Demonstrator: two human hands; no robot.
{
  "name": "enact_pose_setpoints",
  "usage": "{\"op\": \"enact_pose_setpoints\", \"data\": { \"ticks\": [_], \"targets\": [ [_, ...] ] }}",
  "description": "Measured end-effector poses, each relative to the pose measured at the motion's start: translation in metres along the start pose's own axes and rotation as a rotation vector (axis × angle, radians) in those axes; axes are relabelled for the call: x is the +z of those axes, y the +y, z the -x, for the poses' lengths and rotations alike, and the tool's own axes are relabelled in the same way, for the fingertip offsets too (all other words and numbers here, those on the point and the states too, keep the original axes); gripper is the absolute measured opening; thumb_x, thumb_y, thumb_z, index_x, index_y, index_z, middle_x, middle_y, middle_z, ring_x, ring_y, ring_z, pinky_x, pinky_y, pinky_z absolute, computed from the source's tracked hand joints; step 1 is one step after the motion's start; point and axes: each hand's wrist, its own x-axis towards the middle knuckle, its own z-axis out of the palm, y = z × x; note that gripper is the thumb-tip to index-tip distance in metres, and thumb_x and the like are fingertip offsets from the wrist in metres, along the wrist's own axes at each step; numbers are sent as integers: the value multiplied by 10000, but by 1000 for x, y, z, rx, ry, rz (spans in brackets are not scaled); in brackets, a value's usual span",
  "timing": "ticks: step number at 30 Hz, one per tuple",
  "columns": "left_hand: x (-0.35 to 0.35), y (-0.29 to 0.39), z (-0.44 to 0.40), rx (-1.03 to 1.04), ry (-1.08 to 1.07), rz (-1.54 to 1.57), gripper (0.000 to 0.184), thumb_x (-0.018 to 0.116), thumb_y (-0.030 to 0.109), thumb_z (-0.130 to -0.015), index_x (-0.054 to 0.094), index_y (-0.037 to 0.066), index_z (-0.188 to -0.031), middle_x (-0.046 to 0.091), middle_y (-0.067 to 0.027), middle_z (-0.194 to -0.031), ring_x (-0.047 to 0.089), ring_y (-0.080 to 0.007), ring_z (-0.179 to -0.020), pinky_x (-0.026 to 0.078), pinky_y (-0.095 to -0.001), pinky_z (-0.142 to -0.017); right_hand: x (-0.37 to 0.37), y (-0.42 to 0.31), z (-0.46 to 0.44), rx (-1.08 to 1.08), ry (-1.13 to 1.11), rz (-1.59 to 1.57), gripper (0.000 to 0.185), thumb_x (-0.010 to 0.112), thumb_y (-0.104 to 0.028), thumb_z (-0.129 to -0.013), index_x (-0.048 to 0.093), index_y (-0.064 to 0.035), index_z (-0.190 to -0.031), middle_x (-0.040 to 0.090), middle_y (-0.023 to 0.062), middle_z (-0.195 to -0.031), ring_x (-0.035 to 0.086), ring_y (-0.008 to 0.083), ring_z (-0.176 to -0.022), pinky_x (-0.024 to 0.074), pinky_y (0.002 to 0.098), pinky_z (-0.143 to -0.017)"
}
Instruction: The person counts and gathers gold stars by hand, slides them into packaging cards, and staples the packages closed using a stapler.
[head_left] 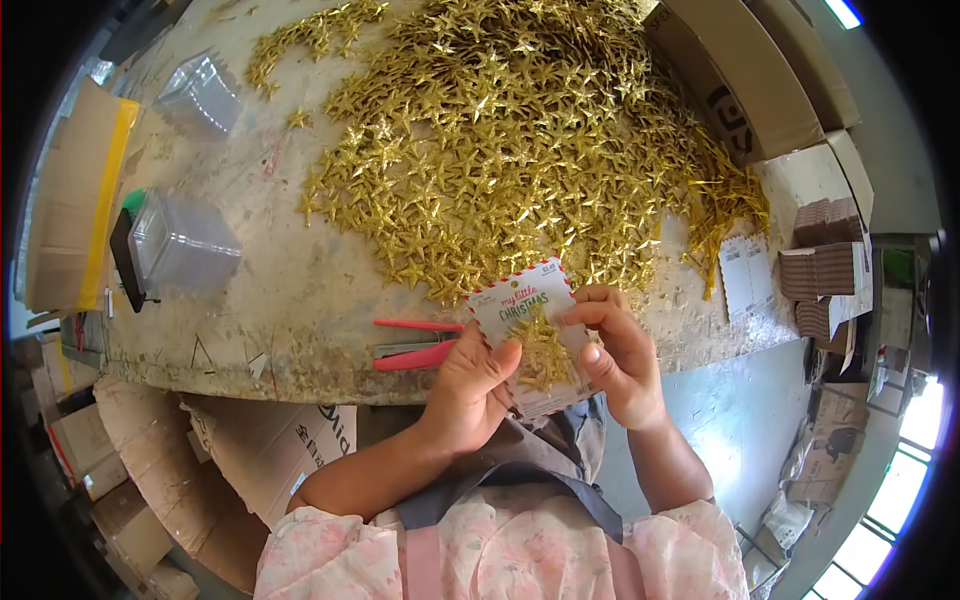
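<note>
Card w/ red-striped edging (pixel 496 300) is resting btwn L hand (pixel 468 385) and R hand (pixel 628 368), at near edge of the tabletop (pixel 285 330), low end hanging over dark cloth (pixel 520 450) on the lap. Its long axis is running away from the body, top leaning a bit to the L, printed face showing. Gold star bunch (pixel 546 352) is lying on that face, approx mid-to-low, just R of the L thumb and just L of the R fingers.

L hand is pinching the card's L edge: thumb pressing on the front, right at the bunch's L side, other fingers going behind, mostly hidden. R hand is staying-put type pos. at the R edge: index tip at the card, thumb lower, gap showing btwn the two tips; can't tell if they're pinching anything. L thumb is looking slightly nearer the bunch, R v. close too.

Red-handled tool (pixel 415 357), prob. a stapler, is lying just L of the L hand, handles pointing L. Big gold star pile (pixel 480 170) is covering tabletop beyond the card.
</note>
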Motion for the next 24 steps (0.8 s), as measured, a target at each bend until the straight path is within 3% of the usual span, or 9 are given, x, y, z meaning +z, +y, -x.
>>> {"op": "enact_pose_setpoints", "data": {
  "ticks": [3, 6, 9, 10, 16, 19, 24],
  "targets": [
    [3, 0, 0, 5, 37, -16, 430, 503, 132, -940, 327, 45, -1323, 493, -88, -1277, 501, -195, -1170, 419, -382, -983, 2, 5, 3, -13, 21, 25, 320, 589, -236, -872, 569, -14, -1102, 526, 117, -1032, 495, 231, -1044, 392, 331, -896],
    [7, 1, -2, 7, 71, -45, 412, 496, 113, -940, 336, 36, -1311, 502, -89, -1261, 506, -184, -1152, 419, -371, -971, 25, 3, 6, -40, 298, -234, 278, 584, -107, -871, 524, -3, -1122, 530, 81, -992, 517, 158, -942, 420, 278, -804],
    [5, -2, -4, 32, 98, -96, 396, 500, 113, -940, 352, 30, -1297, 515, -86, -1244, 512, -172, -1130, 413, -357, -966, 13, 0, 7, 100, 229, -271, 253, 558, -21, -876, 489, 5, -1118, 540, 35, -904, 509, 81, -789, 410, 219, -667],
    [5, -3, -5, 42, 105, -116, 391, 502, 116, -940, 357, 28, -1292, 519, -84, -1238, 515, -168, -1123, 410, -353, -965, 15, 1, 8, 227, 236, -306, 160, 550, -16, -886, 515, 9, -1040, 546, 1, -809, 472, 40, -659, 369, 196, -565],
    [10, -5, -2, 72, 106, -159, 313, 477, 139, -958, 441, 25, -1247, 550, -86, -1219, 536, -169, -1106, 412, -342, -960, 13, 3, 7, 250, 262, -235, 79, 562, -23, -885, 545, 4, -957, 541, -27, -745, 455, 22, -626, 359, 185, -546],
    [5, 0, 0, -2, 159, 36, 301, 436, 177, -976, 472, 8, -1222, 562, -100, -1209, 553, -180, -1094, 429, -344, -946, 12, 2, 7, 245, 247, -242, 82, 561, -22, -884, 541, 1, -960, 533, -30, -744, 450, 21, -628, 354, 184, -547],
    [1, -5, 1, 61, 176, -60, 311, 408, 197, -985, 493, -23, -1186, 589, -116, -1161, 580, -191, -1059, 449, -340, -927, 14, 3, 10, 259, 249, -272, 80, 558, -24, -883, 538, -5, -958, 516, -37, -732, 433, 21, -618, 343, 185, -542]
  ]
}}
